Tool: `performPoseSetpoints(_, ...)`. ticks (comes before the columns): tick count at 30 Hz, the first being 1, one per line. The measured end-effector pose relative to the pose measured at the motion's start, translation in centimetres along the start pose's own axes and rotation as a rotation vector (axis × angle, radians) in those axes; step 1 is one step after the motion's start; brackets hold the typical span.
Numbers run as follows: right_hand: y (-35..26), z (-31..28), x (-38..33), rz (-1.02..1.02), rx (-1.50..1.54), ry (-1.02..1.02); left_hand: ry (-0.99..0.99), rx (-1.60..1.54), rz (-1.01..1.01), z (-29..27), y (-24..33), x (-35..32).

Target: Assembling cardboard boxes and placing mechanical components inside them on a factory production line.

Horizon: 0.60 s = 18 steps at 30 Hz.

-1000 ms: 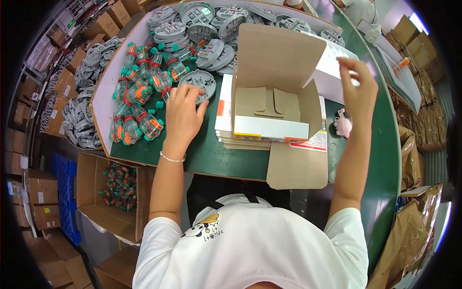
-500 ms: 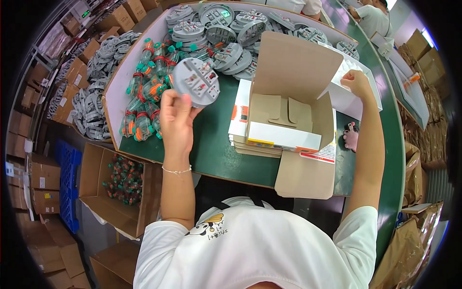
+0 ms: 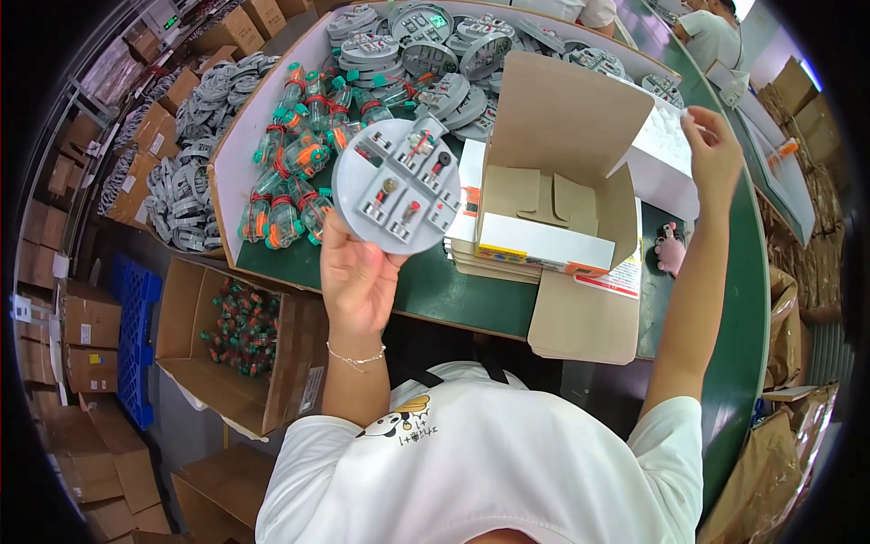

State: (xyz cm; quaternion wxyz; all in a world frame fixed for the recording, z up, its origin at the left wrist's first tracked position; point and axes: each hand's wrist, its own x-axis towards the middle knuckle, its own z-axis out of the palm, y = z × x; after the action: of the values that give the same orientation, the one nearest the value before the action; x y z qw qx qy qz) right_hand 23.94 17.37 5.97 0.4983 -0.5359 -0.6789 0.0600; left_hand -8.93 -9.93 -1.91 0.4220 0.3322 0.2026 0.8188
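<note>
Grey and round, a plastic disc point(image 3: 399, 186) studded with small parts is gripped at its lower edge by the left hand point(image 3: 358, 276), raised above the green table point(image 3: 453, 295). The right hand point(image 3: 714, 154), fingers loosely spread, touches white packing point(image 3: 666, 159) beside an open cardboard box point(image 3: 553, 181). Heaps of grey discs point(image 3: 426, 45) and orange-green bottles point(image 3: 299, 172) lie beyond.

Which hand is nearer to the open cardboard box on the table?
Right. The right hand is raised just past the open cardboard box at its far right corner; the left hand holds a round grey tray off to its left.
</note>
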Motion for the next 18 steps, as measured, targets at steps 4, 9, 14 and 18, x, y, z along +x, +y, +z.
performPoseSetpoints(4,-10.3,-2.8,-9.5,-0.194,0.617,-0.336,-0.132,0.070,0.084,0.9,-1.9,-1.3)
performPoseSetpoints(9,-13.6,-1.5,-15.2,-0.356,0.771,-0.474,-0.319,0.297,0.093,2.9,-2.9,-2.4)
performPoseSetpoints(14,-12.3,-0.1,-16.6,-0.471,0.785,-0.459,-0.369,0.412,0.063,3.3,-3.1,-2.8)
performPoseSetpoints(18,-12.8,0.7,-17.9,-0.343,0.931,-0.460,-0.362,0.558,0.189,3.7,-3.3,-3.1)
